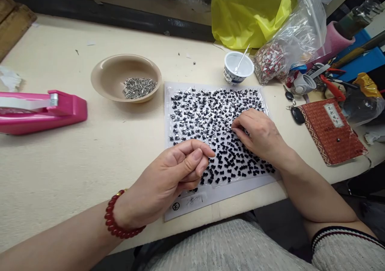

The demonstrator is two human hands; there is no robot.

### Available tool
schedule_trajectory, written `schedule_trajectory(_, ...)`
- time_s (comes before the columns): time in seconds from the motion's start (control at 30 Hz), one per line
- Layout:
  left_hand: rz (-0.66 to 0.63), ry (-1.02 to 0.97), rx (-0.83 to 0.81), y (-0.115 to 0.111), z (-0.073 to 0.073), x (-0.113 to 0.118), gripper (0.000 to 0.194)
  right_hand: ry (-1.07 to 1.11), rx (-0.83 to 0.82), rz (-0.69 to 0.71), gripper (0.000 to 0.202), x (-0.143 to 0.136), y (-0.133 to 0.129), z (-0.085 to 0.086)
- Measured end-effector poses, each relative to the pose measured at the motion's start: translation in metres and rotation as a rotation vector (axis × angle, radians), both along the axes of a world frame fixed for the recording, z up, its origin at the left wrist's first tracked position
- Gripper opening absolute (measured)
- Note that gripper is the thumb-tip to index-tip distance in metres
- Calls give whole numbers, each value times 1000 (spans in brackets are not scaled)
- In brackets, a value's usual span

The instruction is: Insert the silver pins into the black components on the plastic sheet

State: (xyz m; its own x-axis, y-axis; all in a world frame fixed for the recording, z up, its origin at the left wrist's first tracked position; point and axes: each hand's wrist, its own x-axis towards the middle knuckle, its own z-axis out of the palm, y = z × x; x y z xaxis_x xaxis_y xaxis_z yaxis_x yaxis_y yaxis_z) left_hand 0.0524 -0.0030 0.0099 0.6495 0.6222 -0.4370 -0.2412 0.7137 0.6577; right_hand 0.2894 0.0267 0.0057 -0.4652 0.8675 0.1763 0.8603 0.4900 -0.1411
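Observation:
A white sheet [221,196] lies on the table, covered with many small black pieces [230,168] in loose rows. Toward the far side, tiny metal posts stick up from the pieces. My right hand [258,134] is over the right half of the sheet, thumb and forefinger nearly pinched at the pieces; whatever is between the tips is too small to name. Above the sheet's left part, my left hand [180,170] is curled with thumb against fingers, its contents hidden. Left of the sheet's far corner, a beige bowl [105,76] contains small metal pins [140,88].
A white cup [237,76] with a thin stick stands behind the sheet. A pink tape dispenser [67,112] sits at left. On the right are a red notebook [327,136], keys [297,115], a clear bag of beads [270,60] and pliers [332,87]. A yellow bag [249,16] lies behind.

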Motion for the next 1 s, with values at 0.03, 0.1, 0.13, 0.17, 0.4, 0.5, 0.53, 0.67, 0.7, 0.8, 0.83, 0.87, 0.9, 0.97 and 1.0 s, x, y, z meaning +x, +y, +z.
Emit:
schedule_trajectory(0.03,-7,-3,-8,0,0,0,15,1,0,1,12,0,0,0)
schedule_trajectory(0.1,-22,-14,-21,0,-1,-1,14,5,-3,4,12,0,0,0)
schedule_trajectory(0.13,-32,-18,-27,0,-1,-1,16,9,-7,6,12,0,0,0)
schedule_trajectory(0.17,-39,-22,-29,0,-2,-2,19,12,-9,6,13,0,0,0)
schedule_trajectory(0.4,17,-98,-54,0,-2,-2,33,39,-10,7,6,3,-1,2)
schedule_trajectory(0.5,132,-139,-142,2,2,-1,34,119,46,31,4,3,-3,9)
schedule_trajectory(0.53,170,-159,-180,3,3,0,34,162,72,47,5,3,-5,13)
schedule_trajectory(0.67,254,-261,-329,7,8,1,36,279,90,159,9,-7,-24,38)
schedule_trajectory(0.7,270,-274,-355,8,9,1,36,275,65,195,11,-10,-30,44)
schedule_trajectory(0.8,299,-292,-383,7,9,2,36,210,-2,343,10,-25,-46,60)
schedule_trajectory(0.83,304,-295,-377,7,9,3,36,180,1,393,9,-32,-50,62)
schedule_trajectory(0.87,303,-297,-370,5,9,3,36,153,24,435,9,-38,-52,62)
schedule_trajectory(0.9,302,-298,-369,4,9,4,36,130,60,464,10,-45,-54,60)
schedule_trajectory(0.97,292,-293,-394,2,10,4,37,90,152,492,13,-59,-55,52)
schedule_trajectory(1.0,286,-286,-417,1,10,4,38,68,190,499,15,-65,-55,48)
